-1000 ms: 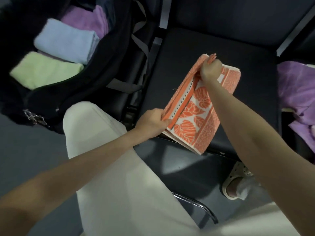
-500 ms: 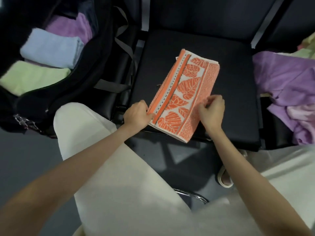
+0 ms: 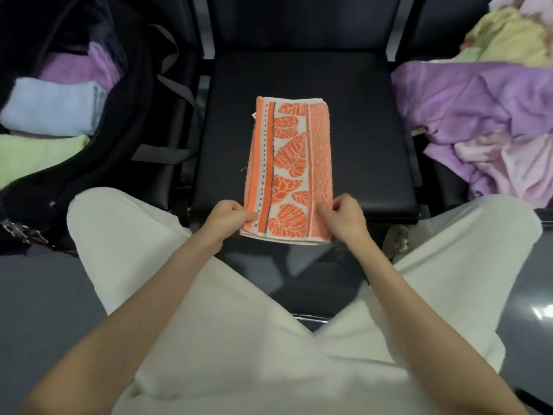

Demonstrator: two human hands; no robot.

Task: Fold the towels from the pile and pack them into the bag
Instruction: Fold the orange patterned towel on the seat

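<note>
The orange towel [image 3: 289, 169] is laid flat on the black seat cushion [image 3: 359, 130], stretched away from the hands as a long narrow strip, with its near end at the cushion's front edge. That near end is pinched at both corners: the left corner is held by the left hand [image 3: 227, 218], thumb on top and fingers curled under, and the right corner by the right hand [image 3: 344, 217] in the same way. A grip of this kind at the two near corners is probably taken so that the end can be lifted and carried over onto the far end, halving the strip (this is a judgement, not something shown).

The towel is already folded lengthwise into several layers, whose edges show stacked at the near end between the hands. Its upper face carries a solid orange stripe nearest the left hand, a dotted line beside it, a band of large orange leaves on white down the middle, and a finely patterned orange band on the right hand's side. A loose thread sticks out of the left edge, beyond the left hand.

To the left of the left hand, well apart, the black bag [image 3: 119, 139] lies open with a light blue towel [image 3: 54, 106], a pale green towel [image 3: 36, 154] and a purple towel [image 3: 80, 65] packed in it. To the right of the right hand, the pile [image 3: 484, 121] of unfolded purple, pink and yellow towels waits on the next seat.
</note>
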